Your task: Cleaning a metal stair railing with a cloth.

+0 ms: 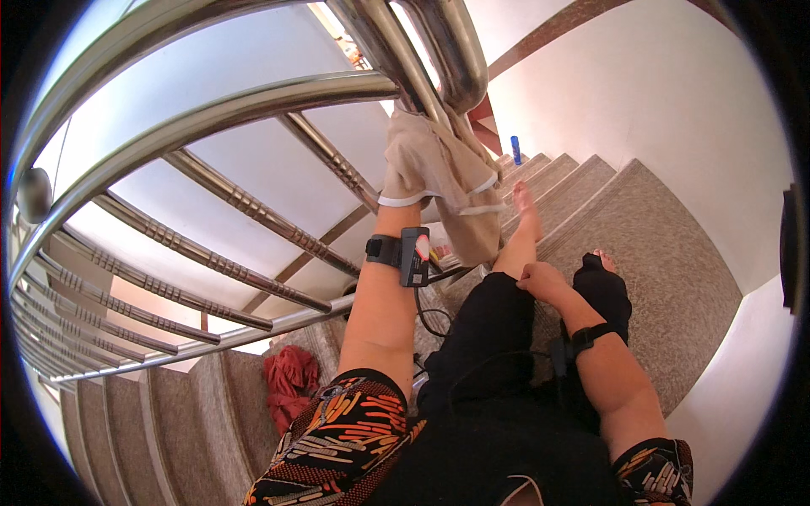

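Observation:
A beige cloth with pale edging [465,190] hangs around the corner post of the stainless-steel stair railing [304,88]. My left forearm reaches up to it, and the cloth covers my left hand, so the fingers are hidden. My right hand [543,281] is near the knee of my black trousers [500,316], its fingers curled at the rolled-up hem; whether they pinch the fabric cannot be told. Both wrists wear black straps, the left with a small black device [415,257].
Carpeted stairs [658,253] curve down ahead and another flight drops at the lower left. A crumpled red cloth [291,382] lies on a step at left. A blue can [516,150] stands on a step near the white wall [620,95]. A black cable runs beside my left leg.

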Demonstrator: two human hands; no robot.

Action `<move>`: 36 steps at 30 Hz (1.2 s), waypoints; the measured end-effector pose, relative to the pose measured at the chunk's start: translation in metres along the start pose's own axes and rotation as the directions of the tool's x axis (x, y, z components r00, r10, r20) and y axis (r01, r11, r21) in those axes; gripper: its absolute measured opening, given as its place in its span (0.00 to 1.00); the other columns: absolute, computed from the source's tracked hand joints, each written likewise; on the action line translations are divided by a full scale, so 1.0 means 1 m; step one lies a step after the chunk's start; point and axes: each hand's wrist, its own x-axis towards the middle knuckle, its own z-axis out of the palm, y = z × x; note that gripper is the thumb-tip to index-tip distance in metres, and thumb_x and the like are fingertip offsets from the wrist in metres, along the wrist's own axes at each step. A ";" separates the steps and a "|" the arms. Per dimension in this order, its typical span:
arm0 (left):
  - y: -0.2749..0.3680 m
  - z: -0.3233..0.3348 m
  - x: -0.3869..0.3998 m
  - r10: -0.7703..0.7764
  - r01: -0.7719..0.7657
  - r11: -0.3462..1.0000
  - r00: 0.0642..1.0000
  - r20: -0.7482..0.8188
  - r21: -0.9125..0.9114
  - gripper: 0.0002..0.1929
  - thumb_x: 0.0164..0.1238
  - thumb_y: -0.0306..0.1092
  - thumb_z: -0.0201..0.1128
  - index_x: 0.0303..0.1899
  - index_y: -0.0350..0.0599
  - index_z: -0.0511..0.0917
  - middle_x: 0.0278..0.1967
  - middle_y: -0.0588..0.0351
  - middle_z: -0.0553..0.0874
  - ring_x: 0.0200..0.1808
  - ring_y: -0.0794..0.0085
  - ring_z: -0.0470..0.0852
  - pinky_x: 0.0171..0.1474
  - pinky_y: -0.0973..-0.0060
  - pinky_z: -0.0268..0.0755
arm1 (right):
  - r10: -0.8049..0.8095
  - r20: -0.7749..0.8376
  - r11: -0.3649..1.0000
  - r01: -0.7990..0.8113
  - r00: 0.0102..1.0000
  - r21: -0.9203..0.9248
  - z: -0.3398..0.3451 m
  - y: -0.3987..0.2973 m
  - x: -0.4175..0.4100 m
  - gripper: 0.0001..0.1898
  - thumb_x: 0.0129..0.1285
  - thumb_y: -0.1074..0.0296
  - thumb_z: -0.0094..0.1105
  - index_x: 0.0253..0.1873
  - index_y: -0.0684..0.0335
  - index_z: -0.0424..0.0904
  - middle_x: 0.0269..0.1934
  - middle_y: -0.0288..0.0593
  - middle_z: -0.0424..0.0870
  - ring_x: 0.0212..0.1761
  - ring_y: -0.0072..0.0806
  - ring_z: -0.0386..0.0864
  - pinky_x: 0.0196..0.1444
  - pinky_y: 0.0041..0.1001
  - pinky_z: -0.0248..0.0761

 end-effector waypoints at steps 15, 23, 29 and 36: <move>-0.018 -0.025 0.016 0.165 -0.296 0.950 0.744 -0.648 -0.097 0.21 0.55 0.41 0.65 0.50 0.46 0.77 0.48 0.54 0.81 0.50 0.60 0.79 0.47 0.65 0.70 | -0.083 -0.068 0.884 0.105 0.994 0.455 -0.009 -0.022 0.004 0.08 0.58 0.65 0.64 0.35 0.65 0.81 0.24 0.44 0.80 0.25 0.25 0.80 0.25 0.26 0.70; 0.017 -0.073 0.002 0.128 -0.163 0.985 0.919 -0.373 -0.064 0.18 0.56 0.44 0.65 0.46 0.48 0.80 0.40 0.51 0.83 0.45 0.57 0.81 0.50 0.63 0.71 | -0.135 -0.679 0.640 0.587 0.721 0.496 -0.062 -0.119 0.018 0.20 0.67 0.67 0.55 0.62 0.64 0.70 0.52 0.43 0.78 0.49 0.30 0.78 0.51 0.27 0.70; 0.021 -0.106 0.003 0.333 -0.298 0.943 0.830 -0.448 0.149 0.18 0.56 0.46 0.66 0.43 0.45 0.79 0.31 0.52 0.84 0.30 0.57 0.83 0.31 0.70 0.73 | -0.278 -0.820 0.586 0.765 0.501 0.269 -0.136 -0.192 0.035 0.18 0.63 0.63 0.49 0.50 0.71 0.75 0.42 0.62 0.81 0.43 0.48 0.79 0.49 0.32 0.70; 0.033 -0.063 0.001 0.043 -0.149 0.975 0.852 -0.522 -0.164 0.18 0.56 0.46 0.66 0.43 0.45 0.79 0.31 0.52 0.84 0.30 0.57 0.83 0.31 0.70 0.73 | -0.211 -0.698 0.597 0.656 0.685 0.463 -0.091 -0.159 0.073 0.19 0.70 0.61 0.45 0.56 0.70 0.76 0.50 0.49 0.82 0.52 0.39 0.78 0.57 0.30 0.67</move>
